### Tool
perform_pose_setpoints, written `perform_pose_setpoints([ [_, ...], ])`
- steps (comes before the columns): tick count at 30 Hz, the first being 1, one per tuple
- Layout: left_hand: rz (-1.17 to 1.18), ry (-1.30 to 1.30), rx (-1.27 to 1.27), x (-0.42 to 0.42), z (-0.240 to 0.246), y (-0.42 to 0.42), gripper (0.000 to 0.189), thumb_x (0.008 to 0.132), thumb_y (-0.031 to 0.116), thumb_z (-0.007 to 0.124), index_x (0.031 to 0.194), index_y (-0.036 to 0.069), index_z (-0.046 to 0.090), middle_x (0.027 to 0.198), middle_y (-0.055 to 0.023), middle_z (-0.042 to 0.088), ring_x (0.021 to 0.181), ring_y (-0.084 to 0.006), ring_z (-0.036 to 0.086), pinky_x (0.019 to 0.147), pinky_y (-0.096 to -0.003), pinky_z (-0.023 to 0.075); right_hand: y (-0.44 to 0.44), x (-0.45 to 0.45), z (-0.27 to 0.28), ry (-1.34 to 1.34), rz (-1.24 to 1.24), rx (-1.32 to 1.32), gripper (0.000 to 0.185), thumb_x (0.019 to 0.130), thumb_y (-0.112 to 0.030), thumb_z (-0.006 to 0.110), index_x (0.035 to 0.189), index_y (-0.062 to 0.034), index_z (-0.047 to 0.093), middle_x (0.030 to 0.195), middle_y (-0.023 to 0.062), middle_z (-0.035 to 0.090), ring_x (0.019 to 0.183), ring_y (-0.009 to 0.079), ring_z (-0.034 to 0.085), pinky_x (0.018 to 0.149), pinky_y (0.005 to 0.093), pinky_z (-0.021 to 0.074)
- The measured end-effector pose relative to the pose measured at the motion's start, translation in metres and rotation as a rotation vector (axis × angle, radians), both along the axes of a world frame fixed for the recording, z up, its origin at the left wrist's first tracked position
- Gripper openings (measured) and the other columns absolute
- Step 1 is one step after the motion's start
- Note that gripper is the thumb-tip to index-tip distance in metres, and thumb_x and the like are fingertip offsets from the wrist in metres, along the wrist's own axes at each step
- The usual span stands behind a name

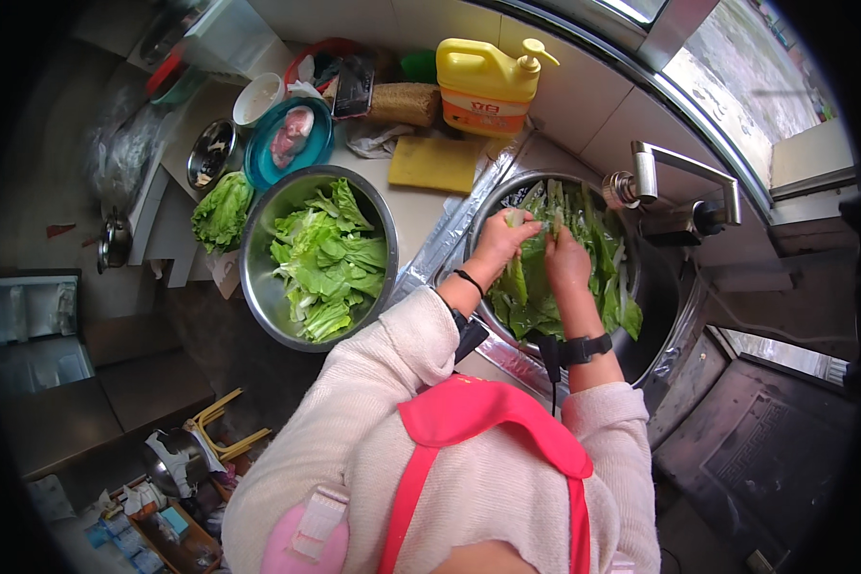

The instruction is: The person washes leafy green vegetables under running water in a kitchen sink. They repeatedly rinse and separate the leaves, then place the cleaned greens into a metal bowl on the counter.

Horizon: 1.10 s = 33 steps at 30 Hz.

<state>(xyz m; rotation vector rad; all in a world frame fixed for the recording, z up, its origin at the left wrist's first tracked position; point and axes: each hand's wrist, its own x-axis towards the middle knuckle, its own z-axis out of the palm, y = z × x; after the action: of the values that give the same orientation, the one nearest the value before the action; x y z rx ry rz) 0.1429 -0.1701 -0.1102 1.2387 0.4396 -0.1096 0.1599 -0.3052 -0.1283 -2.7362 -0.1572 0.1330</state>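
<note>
Both hands are over a metal basin (482,215) of water and lettuce leaves (603,265) set in the sink (664,294). My left hand (501,240) grips a lettuce leaf (516,276) that hangs down towards the water. Close beside it, my right hand (568,262) has its fingers closed around a pale leaf stem (558,219). Whether both hands hold the same leaf is hidden by the fingers. To the left, a large steel bowl (255,287) contains torn lettuce leaves (330,251).
A faucet (689,161) reaches over the sink's right side. Behind stand a yellow detergent jug (484,90), a yellow sponge cloth (433,165) and a phone (353,86). Raw meat (293,136) lies in a teal bowl (256,168); a lettuce head (222,212) sits at the counter's left edge.
</note>
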Motion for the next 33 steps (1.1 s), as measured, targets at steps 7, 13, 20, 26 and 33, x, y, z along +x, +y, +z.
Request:
perform_pose_setpoints([
  [7,0.092,-0.131,0.141,0.002,-0.014,-0.014,0.01,0.074,0.01,0.061,0.078,0.002,0.057,0.062,0.0004,0.052,0.046,-0.0057,0.044,0.04,-0.0208,0.0349,0.004,-0.021,0.021,-0.143,0.211,0.059,0.025,0.077,-0.028,0.056,0.089,-0.0064,0.055,0.087,0.0114,0.06,0.076,0.0283,0.058,0.065,0.0402,0.0425],
  [13,0.009,-0.061,-0.075,0.001,-0.015,-0.001,0.014,0.083,0.019,0.053,0.078,0.007,0.055,0.064,0.0009,0.053,0.045,-0.0063,0.043,0.043,-0.0197,0.0333,-0.017,-0.016,0.008,0.136,0.052,0.41,0.034,0.074,-0.034,0.06,0.092,-0.0049,0.06,0.091,0.0109,0.061,0.088,0.031,0.055,0.075,0.0404,0.0421],
  [20,0.076,-0.081,-0.059,0.0,-0.011,-0.011,0.015,0.084,0.019,0.053,0.082,0.004,0.054,0.067,-0.0025,0.054,0.048,-0.0102,0.048,0.045,-0.021,0.0387,-0.012,-0.019,-0.017,0.343,0.022,0.699,0.021,0.082,-0.021,0.055,0.088,-0.0004,0.056,0.071,0.0098,0.056,0.066,0.0171,0.052,0.06,0.0294,0.0414],
  [26,0.167,-0.04,0.0,-0.004,-0.02,0.01,0.012,0.084,0.016,0.052,0.084,0.004,0.054,0.068,-0.0023,0.054,0.048,-0.0092,0.048,0.045,-0.0207,0.0381,-0.019,-0.024,-0.014,0.293,0.119,0.571,0.023,0.08,-0.025,0.057,0.085,-0.0023,0.056,0.071,0.0177,0.057,0.066,0.0312,0.055,0.058,0.0381,0.0411],
  [33,0.508,-0.039,0.003,0.001,-0.027,0.054,0.011,0.083,0.016,0.052,0.083,0.005,0.053,0.07,-0.0008,0.053,0.05,-0.0089,0.047,0.041,-0.0214,0.0368,-0.031,-0.02,-0.022,0.258,0.059,0.331,0.02,0.079,-0.025,0.055,0.085,-0.0058,0.059,0.078,0.0171,0.061,0.075,0.0353,0.057,0.065,0.0428,0.0444],
])
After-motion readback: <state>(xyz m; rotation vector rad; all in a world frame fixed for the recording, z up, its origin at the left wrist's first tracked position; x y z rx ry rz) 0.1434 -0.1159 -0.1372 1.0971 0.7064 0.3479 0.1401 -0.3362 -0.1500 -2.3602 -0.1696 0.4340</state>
